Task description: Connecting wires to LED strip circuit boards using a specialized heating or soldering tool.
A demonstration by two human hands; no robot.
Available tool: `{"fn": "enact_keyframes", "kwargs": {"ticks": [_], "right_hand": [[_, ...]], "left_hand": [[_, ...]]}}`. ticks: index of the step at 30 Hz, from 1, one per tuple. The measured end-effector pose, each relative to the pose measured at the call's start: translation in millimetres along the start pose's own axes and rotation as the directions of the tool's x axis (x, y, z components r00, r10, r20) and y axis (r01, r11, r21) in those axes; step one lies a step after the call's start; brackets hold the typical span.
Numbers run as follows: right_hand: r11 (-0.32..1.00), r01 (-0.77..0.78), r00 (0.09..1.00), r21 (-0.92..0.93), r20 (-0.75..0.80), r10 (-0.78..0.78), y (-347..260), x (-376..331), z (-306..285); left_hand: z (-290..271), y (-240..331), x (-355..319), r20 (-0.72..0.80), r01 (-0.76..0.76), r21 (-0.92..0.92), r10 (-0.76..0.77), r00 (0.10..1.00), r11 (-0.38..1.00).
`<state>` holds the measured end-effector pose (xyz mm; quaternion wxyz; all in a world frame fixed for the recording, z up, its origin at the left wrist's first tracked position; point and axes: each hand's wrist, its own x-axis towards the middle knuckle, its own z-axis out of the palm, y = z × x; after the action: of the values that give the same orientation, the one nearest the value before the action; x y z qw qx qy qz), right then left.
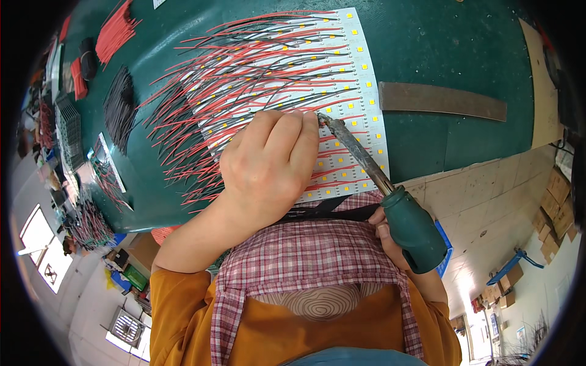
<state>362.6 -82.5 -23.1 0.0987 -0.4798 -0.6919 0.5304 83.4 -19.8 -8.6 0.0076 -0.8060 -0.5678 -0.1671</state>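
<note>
A white LED circuit board panel [368, 97] with yellow LEDs lies on the green table, and rows of red and black wires [183, 104] fan out from it to the left. My left hand [268, 152] is closed above the panel, its fingers bent together; whatever they pinch is hidden under them. In my right hand [390, 241] is a soldering iron [418, 232] with a dark green handle, which covers much of that hand. The iron's dark tip reaches up and left, right beside my left fingertips, over the panel.
A flat brown metal strip [445, 101] lies right of the panel. Bundles of red wires [118, 33] and black wires [120, 104] rest on the left of the green table [427, 46]. A small wired board [110, 165] sits near its left edge. Cardboard boxes [557, 192] stand far right.
</note>
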Motion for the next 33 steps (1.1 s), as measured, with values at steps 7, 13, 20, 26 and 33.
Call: {"fn": "enact_keyframes", "kwargs": {"ticks": [7, 13, 20, 26, 33], "right_hand": [[0.99, -0.019, 0.998, 0.141, -0.058, 0.027, -15, 8, -3], [1.0, 0.013, 0.999, 0.016, -0.034, -0.013, -15, 9, -8], [0.995, -0.027, 0.996, -0.098, -0.092, 0.018, -18, 7, -12], [0.962, -0.106, 0.977, 0.252, -0.156, 0.148, -12, -3, -10], [0.998, -0.06, 0.988, -0.029, -0.142, 0.056, -12, -2, -6]], "left_hand": [[5, -2, -1, -0.026, -0.042, 0.039, 0.043, 0.999, 0.998], [4, -2, -2, -0.009, -0.041, 0.054, 0.041, 0.999, 0.998], [-2, -8, -3, 0.028, 0.007, -0.119, -0.004, 1.0, 0.993], [-11, -11, 8, -0.13, -0.042, -0.161, 0.021, 0.991, 0.986], [11, 1, 9, -0.034, -0.023, -0.078, 0.02, 0.999, 0.997]]}}
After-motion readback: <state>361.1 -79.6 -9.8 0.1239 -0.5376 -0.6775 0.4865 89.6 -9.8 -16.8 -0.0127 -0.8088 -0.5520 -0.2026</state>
